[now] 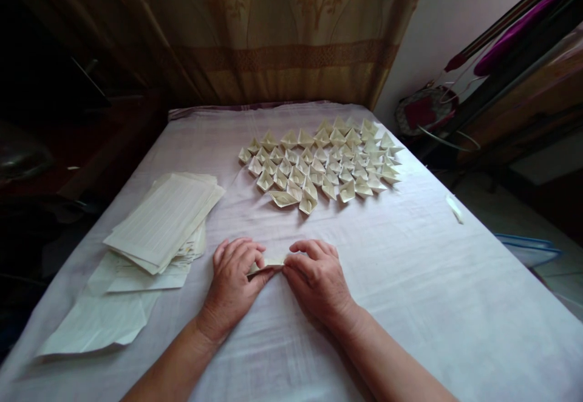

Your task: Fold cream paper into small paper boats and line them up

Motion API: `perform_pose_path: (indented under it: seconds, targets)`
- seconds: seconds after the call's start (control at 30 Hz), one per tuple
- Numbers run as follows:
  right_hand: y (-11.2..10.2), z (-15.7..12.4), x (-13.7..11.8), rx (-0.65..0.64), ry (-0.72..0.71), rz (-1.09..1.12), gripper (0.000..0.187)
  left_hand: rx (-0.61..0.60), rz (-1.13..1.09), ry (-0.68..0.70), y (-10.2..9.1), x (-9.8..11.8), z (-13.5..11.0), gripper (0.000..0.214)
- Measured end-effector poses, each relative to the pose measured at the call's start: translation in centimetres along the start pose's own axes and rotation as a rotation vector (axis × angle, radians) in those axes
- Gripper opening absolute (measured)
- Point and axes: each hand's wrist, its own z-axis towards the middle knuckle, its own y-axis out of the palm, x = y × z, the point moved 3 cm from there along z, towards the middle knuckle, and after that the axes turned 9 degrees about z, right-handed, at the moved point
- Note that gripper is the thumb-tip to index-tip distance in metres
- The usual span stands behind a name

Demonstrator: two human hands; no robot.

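Note:
Between my two hands, low over the cloth, is a small folded piece of paper (272, 265), pale and seen nearly edge-on. My left hand (234, 277) pinches its left end between thumb and fingers. At its right end, my right hand (319, 274) grips it with thumb and curled forefinger. Most of its shape is hidden by the fingers. Beyond the hands stand many folded paper boats (314, 168), grouped close together. To the left lies a stack of lined paper sheets (161, 220), with looser sheets (107, 311) sticking out beneath it.
A pale cloth (410, 305) covers the table. Near its right edge lies a small white strip (454, 209). A brown curtain (282, 56) hangs behind the far edge. Dark furniture stands left; a bag (423, 110) and blue-rimmed item (528, 249) are at right.

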Motion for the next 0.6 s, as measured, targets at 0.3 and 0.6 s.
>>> perform_pose_path:
  seconds: [0.3,0.6]
  targets:
    - [0.15,-0.11,0.37,-0.056,0.081,0.051,0.006,-0.007,-0.001,0.032,-0.16,0.35,-0.45,0.017]
    - [0.20,0.06,0.16,-0.074,0.141,0.065,0.009,-0.044,0.019,-0.006,0.18,0.10,-0.40,0.009]
